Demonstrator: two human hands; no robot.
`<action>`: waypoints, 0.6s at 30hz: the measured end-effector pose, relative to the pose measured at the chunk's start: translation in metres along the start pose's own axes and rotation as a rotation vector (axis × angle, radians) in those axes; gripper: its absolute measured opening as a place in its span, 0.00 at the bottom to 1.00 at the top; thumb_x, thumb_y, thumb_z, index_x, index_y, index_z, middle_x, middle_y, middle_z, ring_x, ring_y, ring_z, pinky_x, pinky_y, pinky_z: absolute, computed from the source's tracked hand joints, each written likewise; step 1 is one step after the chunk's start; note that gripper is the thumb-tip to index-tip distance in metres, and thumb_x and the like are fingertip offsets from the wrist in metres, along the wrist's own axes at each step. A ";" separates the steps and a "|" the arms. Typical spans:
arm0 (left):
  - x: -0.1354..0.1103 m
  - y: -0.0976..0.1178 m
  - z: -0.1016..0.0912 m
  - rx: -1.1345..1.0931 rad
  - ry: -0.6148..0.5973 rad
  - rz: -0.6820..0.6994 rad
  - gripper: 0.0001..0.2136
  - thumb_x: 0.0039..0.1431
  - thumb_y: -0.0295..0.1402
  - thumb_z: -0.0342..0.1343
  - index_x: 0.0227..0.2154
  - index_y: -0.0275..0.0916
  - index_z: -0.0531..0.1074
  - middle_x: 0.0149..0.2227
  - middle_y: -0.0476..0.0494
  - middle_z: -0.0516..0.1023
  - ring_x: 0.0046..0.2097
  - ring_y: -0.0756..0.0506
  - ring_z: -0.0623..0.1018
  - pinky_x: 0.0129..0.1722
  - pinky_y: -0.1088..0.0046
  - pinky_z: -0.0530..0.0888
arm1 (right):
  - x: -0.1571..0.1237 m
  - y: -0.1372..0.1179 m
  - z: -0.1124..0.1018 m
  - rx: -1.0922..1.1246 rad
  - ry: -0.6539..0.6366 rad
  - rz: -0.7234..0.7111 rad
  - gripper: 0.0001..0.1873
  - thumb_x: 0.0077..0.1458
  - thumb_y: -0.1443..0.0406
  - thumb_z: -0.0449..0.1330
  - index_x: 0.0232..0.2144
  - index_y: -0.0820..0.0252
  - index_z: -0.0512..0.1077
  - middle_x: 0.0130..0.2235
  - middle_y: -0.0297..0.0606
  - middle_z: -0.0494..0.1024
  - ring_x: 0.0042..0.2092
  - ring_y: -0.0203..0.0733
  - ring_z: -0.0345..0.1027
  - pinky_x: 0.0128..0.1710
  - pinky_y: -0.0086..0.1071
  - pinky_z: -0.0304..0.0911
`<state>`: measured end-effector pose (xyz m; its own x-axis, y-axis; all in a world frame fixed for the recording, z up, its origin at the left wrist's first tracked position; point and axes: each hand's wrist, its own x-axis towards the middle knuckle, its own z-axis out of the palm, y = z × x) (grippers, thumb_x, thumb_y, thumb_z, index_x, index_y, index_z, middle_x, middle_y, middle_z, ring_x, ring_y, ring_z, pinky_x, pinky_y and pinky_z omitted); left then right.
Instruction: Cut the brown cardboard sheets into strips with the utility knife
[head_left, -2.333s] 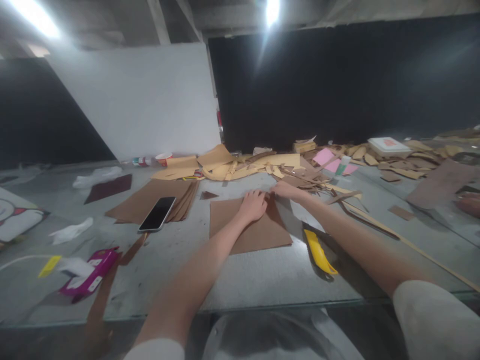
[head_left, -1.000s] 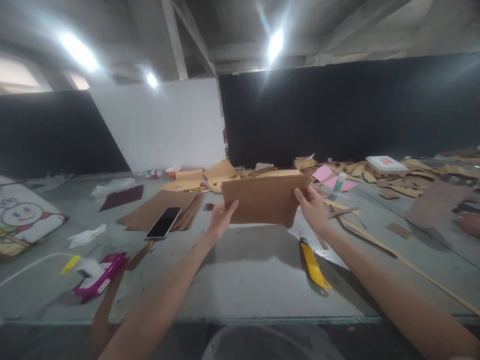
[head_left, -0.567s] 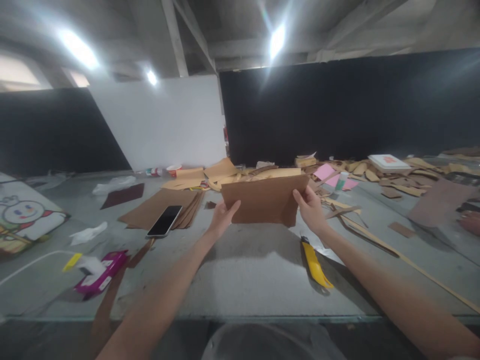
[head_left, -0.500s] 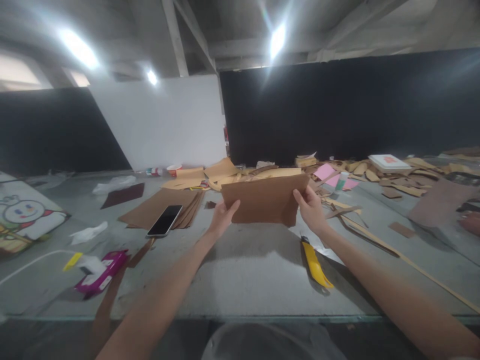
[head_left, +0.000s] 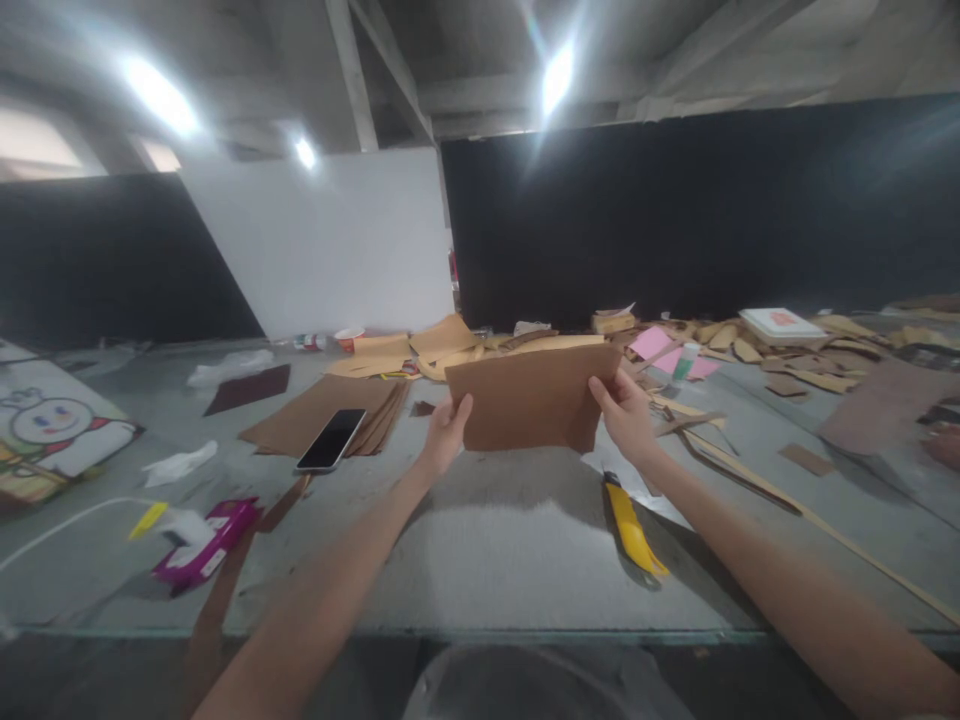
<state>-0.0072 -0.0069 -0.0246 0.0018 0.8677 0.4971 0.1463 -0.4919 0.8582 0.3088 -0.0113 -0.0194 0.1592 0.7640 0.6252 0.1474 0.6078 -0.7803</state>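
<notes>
A flat brown sheet (head_left: 531, 400), which looks like leather or card, is held up above the table between my two hands. My left hand (head_left: 448, 432) pinches its left edge, thumb on the near face. At the right edge my right hand (head_left: 624, 412) grips it the same way, with the fingers hidden behind. The sheet's lower right corner bends slightly. Below my right hand a yellow utility knife (head_left: 631, 528) lies on the table, beside a white paper (head_left: 646, 492) partly covered by my forearm.
Left of my hands, a phone (head_left: 331, 440) rests on a stack of brown sheets (head_left: 289, 420). A purple wipes pack (head_left: 206, 545) with a white cable lies nearer. Yellow and brown scraps (head_left: 802, 365), a glue stick (head_left: 684, 362) and a white box (head_left: 780, 325) stand at the back right.
Both hands keep their hold on the brown sheet. My left thumb has shifted toward the sheet's left edge; otherwise there is only a slight shift of the view.
</notes>
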 end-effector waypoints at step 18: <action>-0.002 -0.016 0.007 -0.026 -0.002 -0.106 0.35 0.59 0.64 0.64 0.52 0.35 0.81 0.54 0.31 0.86 0.58 0.30 0.84 0.57 0.54 0.80 | 0.000 -0.001 0.002 -0.002 -0.006 0.034 0.26 0.65 0.40 0.63 0.49 0.54 0.75 0.50 0.43 0.85 0.52 0.52 0.78 0.53 0.42 0.72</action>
<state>-0.0021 0.0001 -0.0401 -0.0102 0.9151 0.4032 0.1201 -0.3992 0.9090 0.3067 -0.0117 -0.0187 0.1585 0.7855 0.5982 0.1437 0.5811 -0.8011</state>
